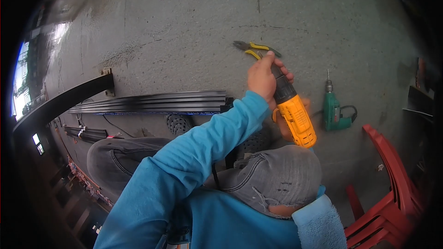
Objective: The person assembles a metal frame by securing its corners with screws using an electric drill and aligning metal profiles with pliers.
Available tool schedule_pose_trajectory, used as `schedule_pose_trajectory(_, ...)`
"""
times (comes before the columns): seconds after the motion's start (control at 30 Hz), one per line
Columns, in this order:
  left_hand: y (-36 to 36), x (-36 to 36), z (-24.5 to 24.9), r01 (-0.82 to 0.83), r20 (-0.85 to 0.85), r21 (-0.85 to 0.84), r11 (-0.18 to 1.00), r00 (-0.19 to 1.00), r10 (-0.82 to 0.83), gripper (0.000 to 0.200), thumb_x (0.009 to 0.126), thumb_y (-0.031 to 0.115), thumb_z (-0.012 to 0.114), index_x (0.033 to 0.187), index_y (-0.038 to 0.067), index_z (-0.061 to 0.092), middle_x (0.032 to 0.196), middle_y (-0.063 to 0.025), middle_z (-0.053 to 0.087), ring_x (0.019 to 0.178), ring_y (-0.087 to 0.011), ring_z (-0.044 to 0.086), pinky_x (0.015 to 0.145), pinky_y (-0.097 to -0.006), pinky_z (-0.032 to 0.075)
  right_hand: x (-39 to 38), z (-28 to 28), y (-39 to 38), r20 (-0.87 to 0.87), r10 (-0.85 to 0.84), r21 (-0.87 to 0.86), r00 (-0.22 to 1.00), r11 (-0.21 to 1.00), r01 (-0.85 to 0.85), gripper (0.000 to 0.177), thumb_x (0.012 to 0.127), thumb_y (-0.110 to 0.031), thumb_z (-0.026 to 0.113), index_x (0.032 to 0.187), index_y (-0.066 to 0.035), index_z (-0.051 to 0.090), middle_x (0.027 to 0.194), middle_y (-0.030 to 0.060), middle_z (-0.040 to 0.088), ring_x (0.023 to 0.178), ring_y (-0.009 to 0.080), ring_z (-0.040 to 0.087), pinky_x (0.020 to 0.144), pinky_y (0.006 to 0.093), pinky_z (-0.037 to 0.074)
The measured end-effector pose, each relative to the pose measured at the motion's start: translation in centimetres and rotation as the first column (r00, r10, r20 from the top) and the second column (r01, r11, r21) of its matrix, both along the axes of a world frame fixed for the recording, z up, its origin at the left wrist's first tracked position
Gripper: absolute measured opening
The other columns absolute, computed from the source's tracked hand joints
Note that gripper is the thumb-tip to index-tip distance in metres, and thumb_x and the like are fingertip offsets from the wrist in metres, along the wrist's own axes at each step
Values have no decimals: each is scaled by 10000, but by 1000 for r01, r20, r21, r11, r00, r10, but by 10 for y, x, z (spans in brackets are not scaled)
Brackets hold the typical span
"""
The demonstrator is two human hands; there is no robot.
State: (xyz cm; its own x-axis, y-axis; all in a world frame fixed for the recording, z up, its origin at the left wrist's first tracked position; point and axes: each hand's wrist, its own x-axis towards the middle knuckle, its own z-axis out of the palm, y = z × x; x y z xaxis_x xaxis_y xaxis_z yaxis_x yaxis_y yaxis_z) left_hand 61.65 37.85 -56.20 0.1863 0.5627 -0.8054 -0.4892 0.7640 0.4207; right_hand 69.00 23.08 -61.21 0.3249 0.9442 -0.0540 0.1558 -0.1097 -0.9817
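Observation:
A yellow and black cordless drill [297, 122] is held above my knee, its front end pointing away from me. My left hand [264, 79] is closed around the dark chuck [278, 73] at its front. Partly hidden under the drill body, my right hand [284, 129] grips the handle. Whether a bit sits in the chuck cannot be seen. Just beyond my left fingertips, pliers with yellow and dark handles [263, 46] lie on the floor with their handles spread.
A green corded drill [333, 110] with a bit lies on the concrete floor [194, 32] to the right. Nearby is a red plastic chair [392, 166]. Long black metal profiles [152, 101] lie at the left, beneath a dark curved bar [69, 96].

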Motion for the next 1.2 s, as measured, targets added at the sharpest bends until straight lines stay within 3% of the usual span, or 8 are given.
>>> schedule_pose_trajectory(0.53, 12, -8, -21, 152, 167, -64, 986, 976, -140, 155, 846, 198, 601, 770, 80, 534, 669, -53, 564, 632, -178, 592, 650, -338, 539, 5, -22, 10, 37, -80, 81, 996, 994, 77, 355, 854, -148, 741, 1046, -56, 457, 866, 97, 631, 722, 122, 649, 592, 251, 530)
schedule_pose_trajectory(0.73, 22, -24, -37, 231, -63, -137, 963, 968, -242, 112, 842, 142, 586, 836, 40, 539, 706, -77, 571, 641, -207, 613, 671, -370, 562, 5, -31, 14, -165, -43, -140, 985, 990, 20, 394, 823, -186, 779, 1030, -55, 470, 843, 143, 672, 768, 190, 701, 600, 278, 541)
schedule_pose_trajectory(0.8, 20, -32, -53, 270, -158, -175, 947, 942, -298, 113, 849, 117, 572, 890, 19, 532, 722, -90, 571, 681, -223, 628, 705, -383, 568, 12, -18, 23, 183, 154, -94, 971, 986, -138, 383, 814, -194, 786, 1008, -51, 489, 912, 150, 673, 840, 185, 696, 641, 269, 534)
schedule_pose_trajectory(0.9, 20, -49, -75, 264, 1, -221, 939, 963, -271, 250, 864, 188, 625, 998, 3, 524, 855, -121, 592, 778, -243, 635, 758, -395, 563, 29, -43, 7, 94, 214, -47, 972, 976, -210, 330, 824, -112, 748, 1058, -35, 529, 1037, 156, 663, 976, 217, 677, 742, 287, 544)
schedule_pose_trajectory(0.93, 25, -58, -68, 433, 36, -132, 892, 901, -432, 384, 846, 266, 667, 1067, -7, 512, 951, -136, 590, 876, -258, 626, 821, -409, 543, 37, -25, 10, 289, 320, -105, 902, 947, -302, 369, 817, -36, 698, 1157, -22, 555, 1146, 156, 632, 1067, 251, 639, 837, 339, 547)
schedule_pose_trajectory(1.03, 42, -118, -60, 925, -432, 80, 372, 369, -823, 768, 726, 456, 792, 1237, -22, 475, 1199, -189, 546, 1129, -330, 555, 1007, -451, 436, 30, -52, -15, -626, -279, -315, 728, 945, 92, 430, 808, -21, 642, 1231, -15, 559, 1192, 159, 608, 1047, 258, 629, 851, 400, 563)
schedule_pose_trajectory(1.1, 52, -171, -54, 954, -749, 94, -284, -120, -652, 921, 661, 432, 838, 1344, -15, 412, 1261, -212, 519, 1229, -376, 481, 1067, -471, 366, 44, -67, -32, -731, -367, -367, 575, 922, 123, 445, 816, -18, 605, 1254, -18, 524, 1162, 170, 608, 998, 258, 640, 839, 392, 569)
schedule_pose_trajectory(1.2, 25, -217, -59, 828, -845, -132, -544, -381, -375, 1004, 615, 337, 864, 1413, 4, 353, 1305, -221, 487, 1246, -398, 453, 1057, -481, 365, 59, -86, -57, -787, -433, -435, 438, 894, 102, 449, 822, -29, 594, 1262, -22, 508, 1135, 179, 610, 928, 258, 655, 813, 381, 574)
